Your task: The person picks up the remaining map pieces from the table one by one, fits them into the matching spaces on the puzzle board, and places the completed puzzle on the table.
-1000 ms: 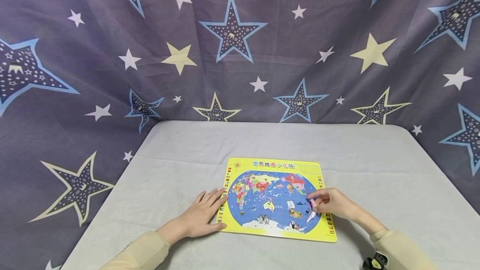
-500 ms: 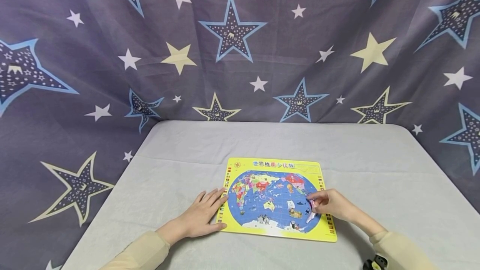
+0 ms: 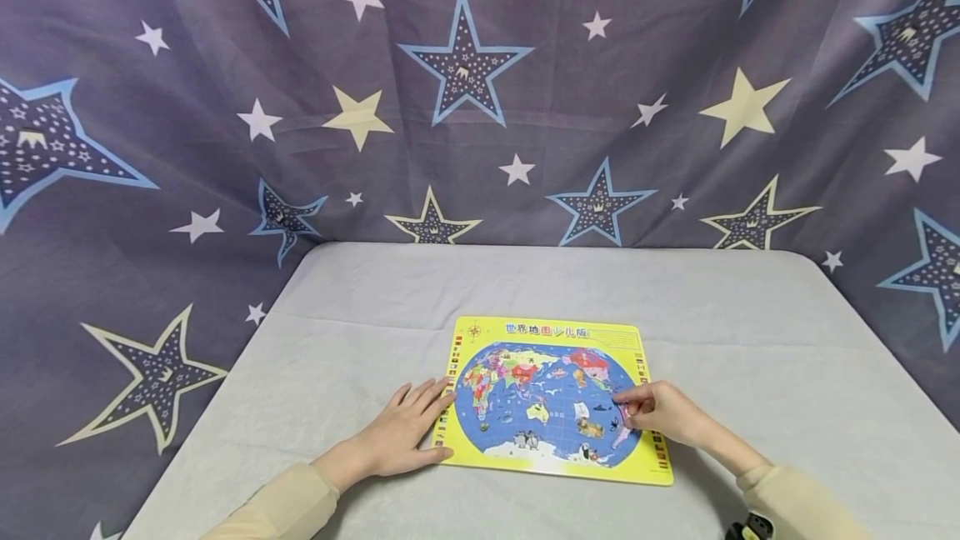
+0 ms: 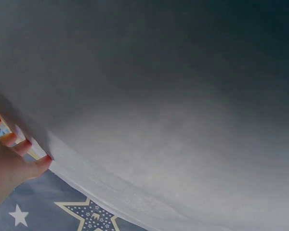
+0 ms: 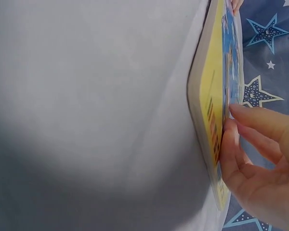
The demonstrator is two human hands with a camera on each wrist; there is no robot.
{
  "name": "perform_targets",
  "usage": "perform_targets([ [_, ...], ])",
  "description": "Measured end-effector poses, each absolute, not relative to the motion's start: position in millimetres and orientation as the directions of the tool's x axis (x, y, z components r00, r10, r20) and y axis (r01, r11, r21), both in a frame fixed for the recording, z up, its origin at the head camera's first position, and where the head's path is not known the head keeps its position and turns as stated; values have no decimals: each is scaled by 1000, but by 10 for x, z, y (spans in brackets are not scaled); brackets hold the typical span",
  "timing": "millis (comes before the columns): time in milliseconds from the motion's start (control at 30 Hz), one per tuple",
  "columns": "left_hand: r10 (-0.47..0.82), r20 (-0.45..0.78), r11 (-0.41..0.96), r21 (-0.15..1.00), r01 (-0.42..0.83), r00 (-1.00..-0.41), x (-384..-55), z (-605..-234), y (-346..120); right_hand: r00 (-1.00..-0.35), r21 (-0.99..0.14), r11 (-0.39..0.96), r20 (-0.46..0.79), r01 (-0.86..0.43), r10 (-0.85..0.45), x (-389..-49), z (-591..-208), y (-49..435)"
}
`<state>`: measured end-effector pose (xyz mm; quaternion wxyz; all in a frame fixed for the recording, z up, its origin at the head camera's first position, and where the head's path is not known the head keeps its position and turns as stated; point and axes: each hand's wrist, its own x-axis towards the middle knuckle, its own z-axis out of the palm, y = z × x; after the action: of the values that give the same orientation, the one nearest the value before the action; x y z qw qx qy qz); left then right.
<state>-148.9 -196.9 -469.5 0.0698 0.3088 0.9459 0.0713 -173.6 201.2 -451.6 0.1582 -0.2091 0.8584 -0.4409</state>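
Note:
A yellow-framed world map puzzle board (image 3: 498, 462) lies flat on the grey cloth, its blue oval filled with coloured continents and animal pictures. My left hand (image 3: 405, 430) rests along its left edge with the fingers spread; in the left wrist view only part of that hand (image 4: 9, 166) shows. At the right side of the oval, my right hand (image 3: 663, 413) pinches a pink puzzle piece (image 3: 621, 438) shaped like South America. The fingers hide the piece's upper part. Seen from the right wrist, the hand (image 5: 265, 159) has its fingertips low at the board's surface.
A light grey cloth (image 3: 390, 290) covers the table under the board. Behind it hangs a dark curtain (image 3: 480, 157) printed with stars. A black wrist device (image 3: 750, 526) sits by the right sleeve.
The pink piece has turned slightly and come down closer to the board's surface within my right fingers. My right hand has shifted only a little; the left hand and board stay put.

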Motion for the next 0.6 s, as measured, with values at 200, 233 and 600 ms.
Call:
perform_targets([
  [200,594,-86,799,179,574,-800,-1490,-4696,-1971,-868,-818,531,-83,-221,-490,-1735,-4529,2010],
  [233,594,-86,799,177,574,-800,-1490,-4697,-1971,-869,-817,532,-82,-222,-488,-1734,-4530,2010],
  [600,589,-90,804,171,570,-803,-1494,-4705,-1971,-874,-808,550,-95,-212,-477,-1723,-4539,2041],
])
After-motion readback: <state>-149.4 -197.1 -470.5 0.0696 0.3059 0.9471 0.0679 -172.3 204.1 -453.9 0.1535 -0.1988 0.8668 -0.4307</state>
